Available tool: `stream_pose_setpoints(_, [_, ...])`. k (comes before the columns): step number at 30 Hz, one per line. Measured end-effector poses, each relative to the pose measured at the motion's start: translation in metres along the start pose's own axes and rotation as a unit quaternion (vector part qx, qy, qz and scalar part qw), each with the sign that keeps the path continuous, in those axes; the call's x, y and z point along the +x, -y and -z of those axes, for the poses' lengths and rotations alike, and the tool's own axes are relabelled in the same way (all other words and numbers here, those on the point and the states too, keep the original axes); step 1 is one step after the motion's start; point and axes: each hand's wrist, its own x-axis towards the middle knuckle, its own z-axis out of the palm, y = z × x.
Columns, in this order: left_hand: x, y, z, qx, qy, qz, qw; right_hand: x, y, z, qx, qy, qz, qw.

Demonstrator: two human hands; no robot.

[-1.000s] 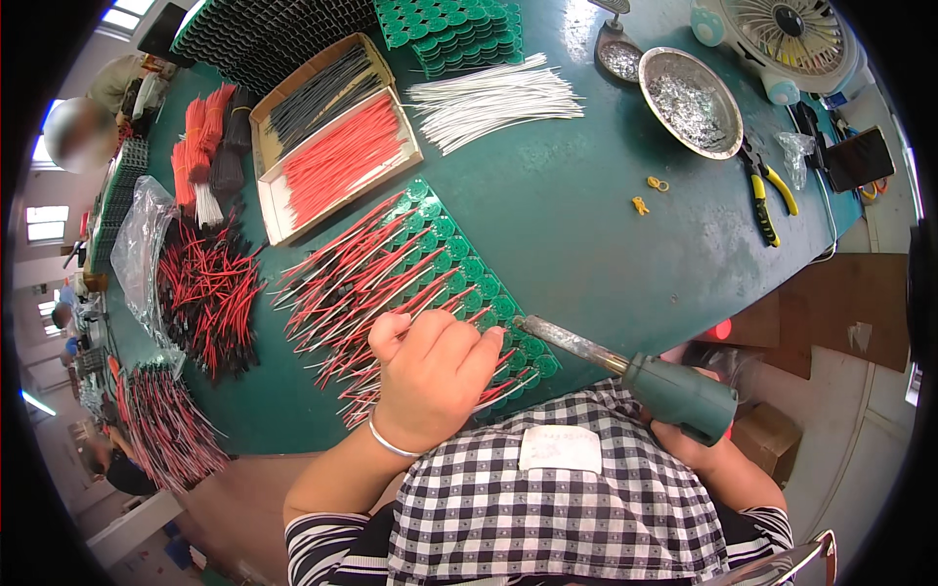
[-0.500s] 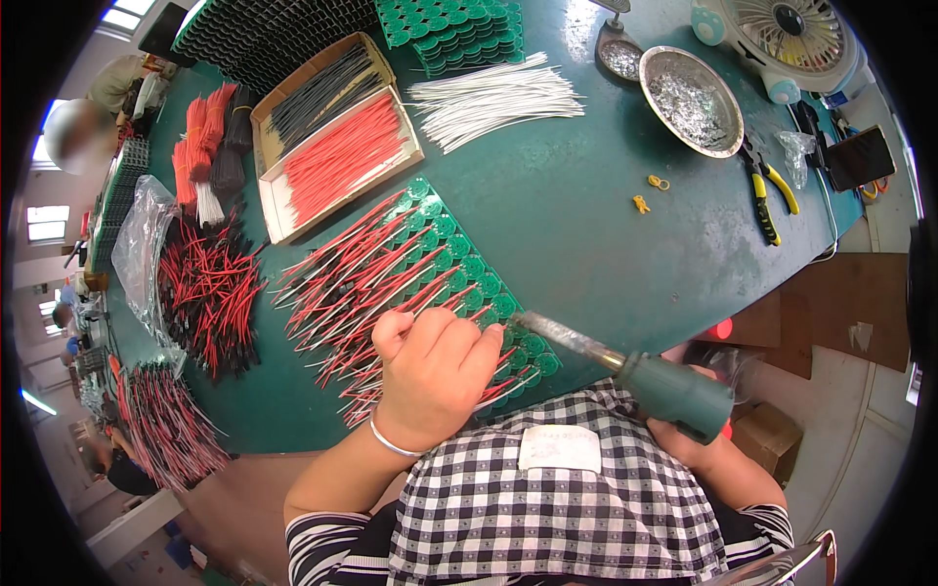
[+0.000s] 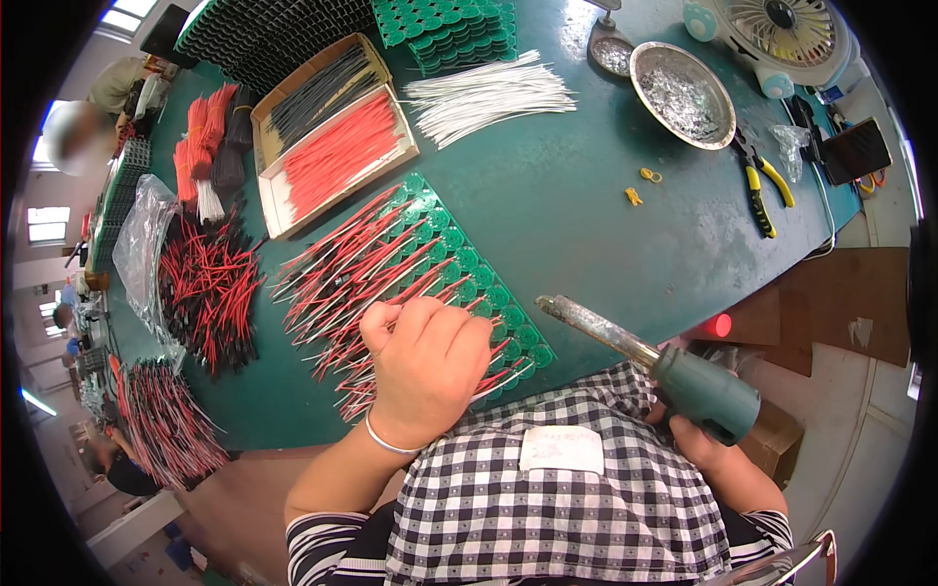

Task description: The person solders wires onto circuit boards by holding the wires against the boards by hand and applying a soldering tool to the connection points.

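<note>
A panel of round green circuit boards (image 3: 476, 266) lies on the table before me, with red, white and dark wires (image 3: 337, 264) fanned out to its left. My left hand (image 3: 430, 363) is over the panel's near part, its fingers curled closed. Whatever its fingertips hold is hidden beneath the hand. In my right hand (image 3: 694, 439) is a soldering iron with a thick green handle (image 3: 711, 398). The fingers of that hand are partly hidden behind the handle. The iron's metal tip points up and left, to the right of the panel and apart from it.
A cardboard tray (image 3: 410, 146) holds red and black wires, with loose white wires (image 3: 489, 96) beside it. Wire piles (image 3: 210, 288) lie at left. At the far right are a metal bowl of shiny scraps (image 3: 684, 96), yellow-handled pliers (image 3: 760, 186) and a fan (image 3: 782, 34).
The soldering iron has moved right, its tip shifting from the panel's edge to a spot apart from it. My left hand has shifted slightly left and stays closed.
</note>
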Motion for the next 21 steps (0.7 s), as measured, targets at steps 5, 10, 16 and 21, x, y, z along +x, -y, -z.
stream_pose_setpoints(5, [-0.006, -0.010, -0.001, -0.039, 0.016, 0.037, 0.998, 0.006, 0.005, 0.013, -0.099, 0.098, 0.068, 0.988])
stream_pose_setpoints(10, [-0.009, -0.012, -0.008, -0.040, 0.011, 0.040, 0.998, 0.004, -0.001, 0.009, -0.086, 0.105, 0.057, 0.989])
stream_pose_setpoints(16, [-0.007, -0.012, -0.009, -0.032, 0.019, 0.042, 0.998, 0.013, 0.007, 0.009, -0.191, 0.126, 0.137, 0.964])
stream_pose_setpoints(21, [-0.008, -0.010, -0.012, -0.025, 0.022, 0.041, 0.999, 0.012, -0.001, 0.005, -0.234, 0.103, 0.165, 0.953])
